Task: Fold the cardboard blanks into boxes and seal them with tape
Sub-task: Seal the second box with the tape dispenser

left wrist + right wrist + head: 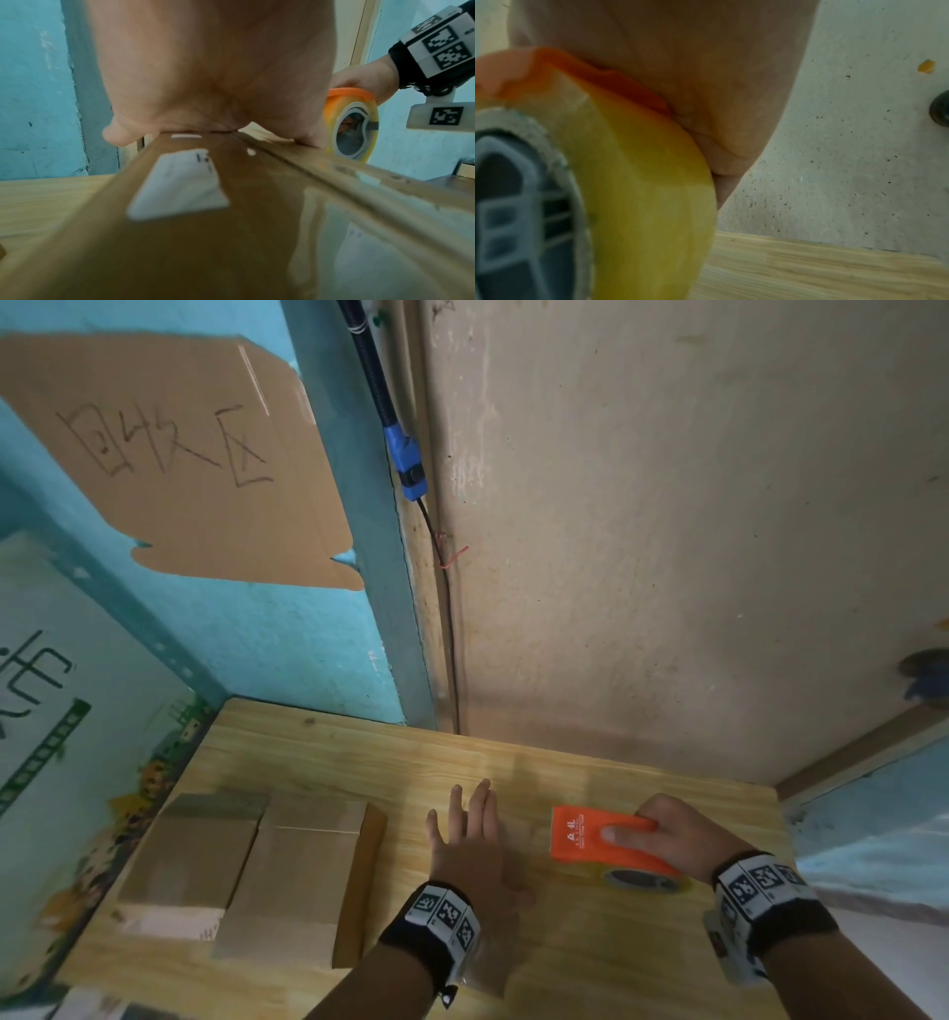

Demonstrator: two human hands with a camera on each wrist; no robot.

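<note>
While the orange tape dispenser is sitting on the wooden table at about four o'clock in the head view, the right hand is gripping it, thumb lying on top and fingers curling over its far edge, with the yellowish tape roll showing beneath. At six o'clock the left hand is lying flat with fingers straight; the left wrist view shows the palm pressing on a taped brown box. Two cardboard boxes are sitting touching at eight o'clock

Bare forearms, black wristbands carrying white blocks with black square-code markers
</note>
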